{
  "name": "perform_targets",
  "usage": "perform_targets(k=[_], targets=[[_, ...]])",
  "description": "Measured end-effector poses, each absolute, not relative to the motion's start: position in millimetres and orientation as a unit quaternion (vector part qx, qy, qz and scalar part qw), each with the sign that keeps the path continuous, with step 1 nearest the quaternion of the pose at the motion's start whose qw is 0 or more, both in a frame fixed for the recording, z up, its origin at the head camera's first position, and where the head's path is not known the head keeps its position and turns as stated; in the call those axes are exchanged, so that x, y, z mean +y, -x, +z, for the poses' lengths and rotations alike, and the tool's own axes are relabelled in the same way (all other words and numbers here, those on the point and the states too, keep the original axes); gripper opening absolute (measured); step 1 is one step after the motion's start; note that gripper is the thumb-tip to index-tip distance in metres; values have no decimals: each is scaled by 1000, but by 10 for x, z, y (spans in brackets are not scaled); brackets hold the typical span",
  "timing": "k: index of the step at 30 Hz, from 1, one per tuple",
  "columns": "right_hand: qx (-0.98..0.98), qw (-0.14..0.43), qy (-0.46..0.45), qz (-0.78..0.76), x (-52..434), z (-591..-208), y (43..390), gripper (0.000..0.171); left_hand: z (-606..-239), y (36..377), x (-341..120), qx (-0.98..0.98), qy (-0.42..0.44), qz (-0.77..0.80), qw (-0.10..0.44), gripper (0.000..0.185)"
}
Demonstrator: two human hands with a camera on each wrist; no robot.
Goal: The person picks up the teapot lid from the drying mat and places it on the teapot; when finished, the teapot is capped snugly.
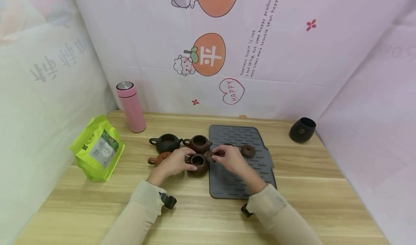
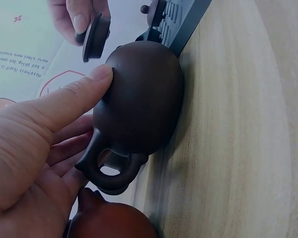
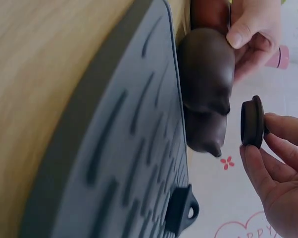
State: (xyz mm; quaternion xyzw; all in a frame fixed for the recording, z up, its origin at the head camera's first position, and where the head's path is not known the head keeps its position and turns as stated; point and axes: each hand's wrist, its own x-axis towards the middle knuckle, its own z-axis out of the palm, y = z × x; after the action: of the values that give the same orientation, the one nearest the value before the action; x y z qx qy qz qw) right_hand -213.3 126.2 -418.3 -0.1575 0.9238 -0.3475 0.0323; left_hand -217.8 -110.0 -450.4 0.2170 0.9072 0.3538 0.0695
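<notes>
In the head view, a dark brown teapot (image 1: 198, 166) without its lid stands by the left edge of a grey ridged mat (image 1: 227, 187). My left hand (image 1: 178, 162) holds this teapot, the thumb (image 2: 92, 82) at its rim and the fingers behind, near the handle (image 2: 114, 171). Just above and right of the opening, my right hand (image 1: 230, 158) pinches a dark brown teapot lid (image 3: 252, 122) by its knob, apart from the teapot. Beside the left hand sits a reddish-brown teapot (image 1: 159, 159), partly hidden by it.
Behind are a black teapot (image 1: 167, 147) and another brown teapot (image 1: 199, 149), both lidless. A round lid (image 1: 248, 150) and a loop-knobbed lid (image 3: 181, 210) lie on the mat. Around stand a green pouch (image 1: 99, 149), a pink flask (image 1: 132, 109) and a dark cup (image 1: 301, 132).
</notes>
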Motion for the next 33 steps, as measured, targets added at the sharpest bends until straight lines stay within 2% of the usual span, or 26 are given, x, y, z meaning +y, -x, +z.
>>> perform_targets(k=[10,24,33], targets=[[920,46,174,-347,1026,-4246,2123,14,-4526,2187,-1096,906,-217,357,64,52],[925,17,209,-316,843,-4296,2112,12,-4518,2192,-1094,906,-225,353,59,48],[934,21,209,-291,786,-4321,2117,15,-4524,2203,-1098,904,-225,357,60,48]])
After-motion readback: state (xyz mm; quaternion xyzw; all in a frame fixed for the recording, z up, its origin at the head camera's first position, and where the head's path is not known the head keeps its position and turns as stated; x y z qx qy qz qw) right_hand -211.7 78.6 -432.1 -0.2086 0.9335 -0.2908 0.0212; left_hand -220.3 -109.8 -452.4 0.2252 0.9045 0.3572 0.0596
